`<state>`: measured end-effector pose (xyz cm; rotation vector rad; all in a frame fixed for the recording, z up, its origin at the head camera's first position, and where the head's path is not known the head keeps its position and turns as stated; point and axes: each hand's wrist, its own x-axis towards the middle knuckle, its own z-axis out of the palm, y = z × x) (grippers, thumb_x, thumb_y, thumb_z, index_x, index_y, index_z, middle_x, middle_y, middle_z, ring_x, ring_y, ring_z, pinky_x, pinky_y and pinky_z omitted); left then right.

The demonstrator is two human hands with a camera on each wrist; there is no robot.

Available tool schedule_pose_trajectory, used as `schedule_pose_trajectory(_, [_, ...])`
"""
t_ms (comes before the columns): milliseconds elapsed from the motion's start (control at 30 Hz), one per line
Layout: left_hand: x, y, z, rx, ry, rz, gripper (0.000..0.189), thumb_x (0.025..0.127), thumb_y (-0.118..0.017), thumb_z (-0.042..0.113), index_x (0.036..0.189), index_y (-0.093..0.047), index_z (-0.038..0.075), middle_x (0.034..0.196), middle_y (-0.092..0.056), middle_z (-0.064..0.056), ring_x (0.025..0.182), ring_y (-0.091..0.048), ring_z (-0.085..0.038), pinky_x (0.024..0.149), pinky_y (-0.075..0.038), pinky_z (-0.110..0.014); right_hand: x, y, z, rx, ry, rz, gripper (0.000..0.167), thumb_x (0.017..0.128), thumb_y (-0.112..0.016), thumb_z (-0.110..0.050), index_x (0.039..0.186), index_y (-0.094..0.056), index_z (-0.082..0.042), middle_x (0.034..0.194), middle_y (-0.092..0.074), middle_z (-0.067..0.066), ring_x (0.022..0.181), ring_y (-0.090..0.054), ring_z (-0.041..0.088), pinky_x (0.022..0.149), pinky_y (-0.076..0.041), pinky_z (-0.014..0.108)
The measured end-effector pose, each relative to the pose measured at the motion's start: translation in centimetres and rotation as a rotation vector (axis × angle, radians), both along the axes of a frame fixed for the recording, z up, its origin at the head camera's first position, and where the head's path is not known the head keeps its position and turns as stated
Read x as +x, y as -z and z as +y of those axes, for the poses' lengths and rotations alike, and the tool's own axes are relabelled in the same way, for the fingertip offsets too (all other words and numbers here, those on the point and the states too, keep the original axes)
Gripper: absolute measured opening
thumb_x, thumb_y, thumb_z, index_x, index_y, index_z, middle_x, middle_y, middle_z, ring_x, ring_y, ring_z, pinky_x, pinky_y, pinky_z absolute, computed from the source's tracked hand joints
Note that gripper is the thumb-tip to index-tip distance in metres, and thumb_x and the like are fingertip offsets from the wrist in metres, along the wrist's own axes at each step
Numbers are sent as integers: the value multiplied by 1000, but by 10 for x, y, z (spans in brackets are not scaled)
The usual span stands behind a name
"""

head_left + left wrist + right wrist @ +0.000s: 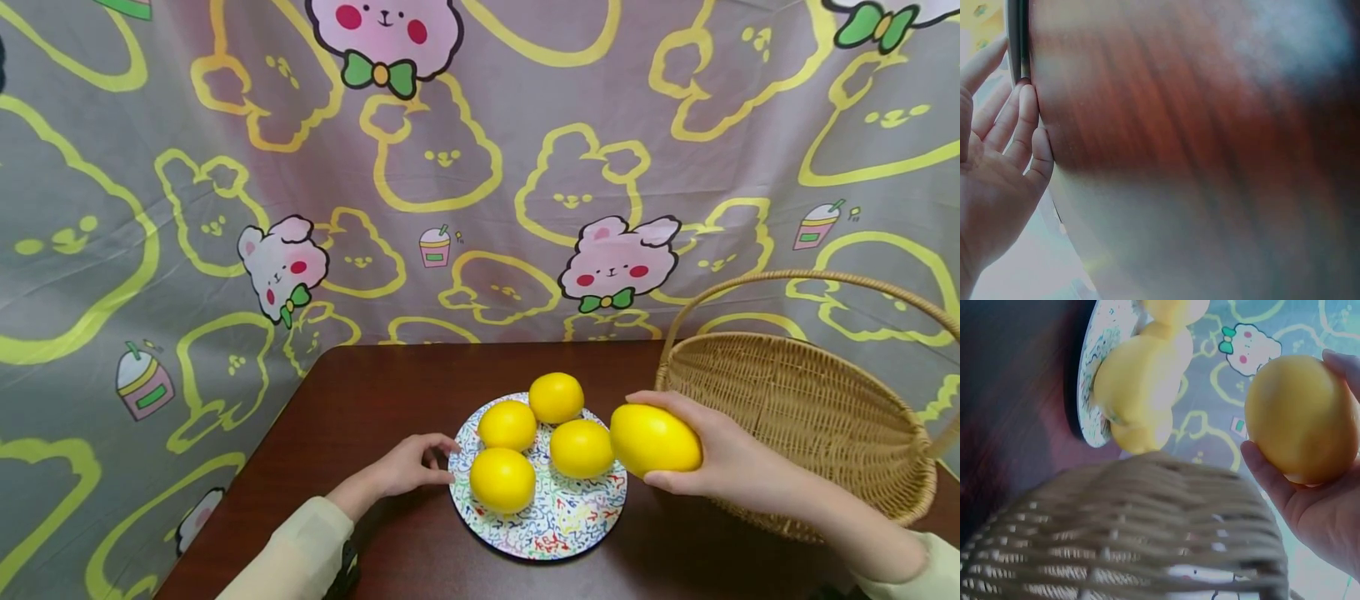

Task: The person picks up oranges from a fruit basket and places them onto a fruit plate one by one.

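Note:
My right hand (716,454) grips a smooth yellow lemon (655,440) between thumb and fingers, raised just off the right side of a round plate (551,546). The same lemon (1302,419) fills the right of the right wrist view, the palm below it. Several more lemons (502,481) lie on the plate, which has a multicoloured squiggle pattern and a dark edge. At the plate's left rim rests my left hand (408,462), its fingertips touching the edge. In the left wrist view the left hand's fingers (1025,122) are fairly straight, close to the dark rim.
A woven wicker basket (780,400) with a tall arched handle stands on the right, behind the right forearm. The dark reddish-brown table (360,383) runs back to a patterned cloth (480,208) hanging behind and to the left.

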<state>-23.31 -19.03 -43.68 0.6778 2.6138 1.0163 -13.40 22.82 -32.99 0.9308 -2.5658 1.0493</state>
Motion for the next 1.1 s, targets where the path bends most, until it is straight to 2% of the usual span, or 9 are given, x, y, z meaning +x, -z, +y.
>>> schedule_pose_trajectory(467, [-1,1,0,0,8,8,39,83,-79,24,117,-65,13,99,-59,2,75,-54,-17,63,-48,-25,0,17,-21,-23,-66,-69,72,75,-85,-29,136,-48,-24,119,-55,-7,88,-56,13,70,-50,30])
schedule_pose_trajectory(567, [-1,1,0,2,9,9,38,83,-79,24,117,-65,13,99,-59,2,74,-54,-17,63,-48,-25,1,21,-26,-14,-79,-89,72,76,-85,-31,136,-48,-21,121,-54,-6,90,-56,14,72,-50,31])
schedule_pose_trajectory(833, [-1,1,0,1,8,9,39,83,-79,23,117,-65,13,99,-59,2,74,-54,-16,62,-48,-25,0,37,-39,0,-108,-127,70,76,-84,-33,135,-47,-21,116,-53,-4,88,-56,12,70,-49,30])
schedule_pose_trajectory(1100, [-2,2,-1,0,13,14,38,83,-79,23,117,-65,13,99,-59,2,74,-54,-16,63,-48,-25,-6,55,-50,-4,-141,-123,71,76,-83,-33,135,-47,-18,122,-54,2,93,-55,13,72,-49,31])
